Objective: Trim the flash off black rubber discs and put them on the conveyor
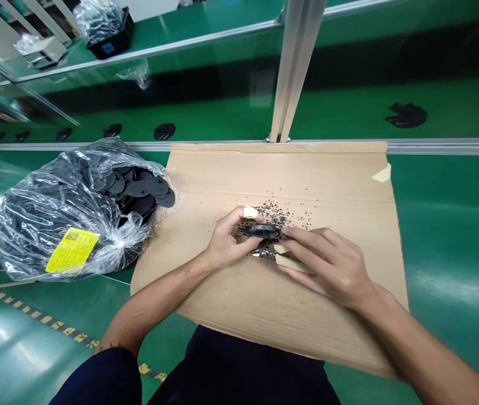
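Between both hands, above the cardboard sheet (222, 180), is a small stack of black discs (263, 230), seen edge-on. My left hand (229, 239) grips its left side, thumb below and fingers above, with pale tape around one fingertip. My right hand (328, 261) has its fingertips closed on the stack's right edge; pale tape wraps some of its fingers too. Many tiny black bits (277, 211) lie scattered on the cardboard just beyond and under the hands. A small shiny strip of clear plastic (263, 255) shows below the stack, partly hidden by my right hand.
Left of the cardboard lies a large clear plastic bag (75, 197) with a yellow label (72, 250), black discs (138, 188) spilling from its opening. A metal post (296, 73) and rail stand behind. A black bin (111, 39) sits at the far left.
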